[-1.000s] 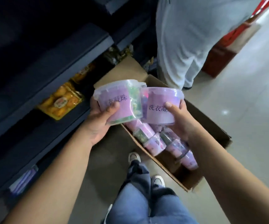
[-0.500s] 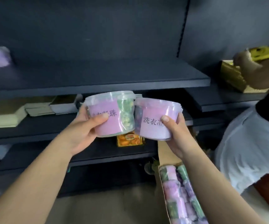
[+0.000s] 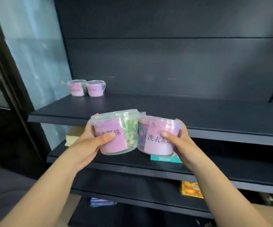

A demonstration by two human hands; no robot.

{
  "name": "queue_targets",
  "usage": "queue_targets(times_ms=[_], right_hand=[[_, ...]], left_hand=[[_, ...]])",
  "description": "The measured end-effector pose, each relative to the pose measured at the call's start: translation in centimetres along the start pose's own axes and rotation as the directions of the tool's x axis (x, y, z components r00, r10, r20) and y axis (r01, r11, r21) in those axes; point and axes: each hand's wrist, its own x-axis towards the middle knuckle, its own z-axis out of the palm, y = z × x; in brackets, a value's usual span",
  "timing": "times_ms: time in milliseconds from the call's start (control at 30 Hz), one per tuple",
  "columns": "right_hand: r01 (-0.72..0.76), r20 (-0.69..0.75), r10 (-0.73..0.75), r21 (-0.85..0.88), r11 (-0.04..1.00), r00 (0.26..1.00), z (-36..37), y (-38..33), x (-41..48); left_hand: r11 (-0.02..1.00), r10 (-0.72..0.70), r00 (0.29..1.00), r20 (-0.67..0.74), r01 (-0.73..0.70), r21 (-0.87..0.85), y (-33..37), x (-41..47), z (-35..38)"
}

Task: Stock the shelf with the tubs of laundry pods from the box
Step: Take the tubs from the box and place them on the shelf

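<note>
In the middle of the frame the left hand (image 3: 90,143) grips a purple tub of pods (image 3: 116,145), fingers wrapped round it. The right hand (image 3: 180,145) likewise grasps a second tub (image 3: 153,146), touching the first. Both are held before the dark shelf (image 3: 149,108); toward the upper left, two more tubs (image 3: 86,89) stand on it.

Four tubs (image 3: 116,145): two in hands (image 3: 88,145), two on shelf (image 3: 165,108).
</note>
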Motion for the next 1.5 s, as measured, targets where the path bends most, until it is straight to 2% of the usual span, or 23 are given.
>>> queue_targets(times_ms=[100, 300, 467, 600, 700, 900, 1067, 1333, 1500], right_hand=[[-0.02, -0.006, 0.02, 0.008, 1.0, 1.0, 1.7, 0.3, 3.4], [0.056, -0.06, -0.054, 0.018, 0.998, 0.997, 2.3, 0.6, 12.1], [0.099, -0.096, -0.104, -0.061, 0.993, 0.99, 0.5, 1.6, 21.1], [0.117, -0.077, -0.127, -0.121, 0.986, 0.989, -0.9, 2.3, 27.7], [0.121, -0.017, -0.127, -0.205, 0.971, 0.992, -1.2, 2.6, 31.1], [0.112, 0.025, -0.11, -0.32, 0.941, 0.994, -2.3, 3.7, 34.6], [0.084, -0.027, -0.101, -0.372, 0.924, 0.994, -2.3, 4.3, 36.7], [0.015, -0.128, -0.063, -0.346, 0.938, 0.99, -1.2, 4.9, 40.6], [-0.044, -0.107, 0.003, -0.378, 0.925, 0.994, -1.4, 5.1, 42.0]], left_hand=[[1.0, 0.002, 1.0, -0.007, -0.001, 0.02, 0.4, 2.6, -2.6], [0.997, 0.019, 1.0, -0.025, -0.017, 0.081, -0.2, 10.8, -5.2], [0.98, 0.048, 0.988, -0.146, -0.018, 0.199, -2.1, 20.3, -6.5], [0.934, 0.059, 0.987, -0.15, -0.002, 0.358, -3.1, 26.2, -8.0], [0.929, 0.063, 0.985, -0.159, 0.0, 0.37, -3.6, 29.4, -9.2], [0.84, 0.133, 0.982, -0.136, -0.039, 0.542, -4.5, 34.9, -11.0], [0.829, 0.141, 0.983, -0.118, -0.052, 0.558, -5.2, 38.9, -12.3], [0.803, 0.125, 0.984, -0.129, -0.024, 0.596, -6.3, 42.4, -12.6], [0.8, 0.141, 0.98, -0.14, -0.029, 0.6, -6.9, 43.4, -12.5]])
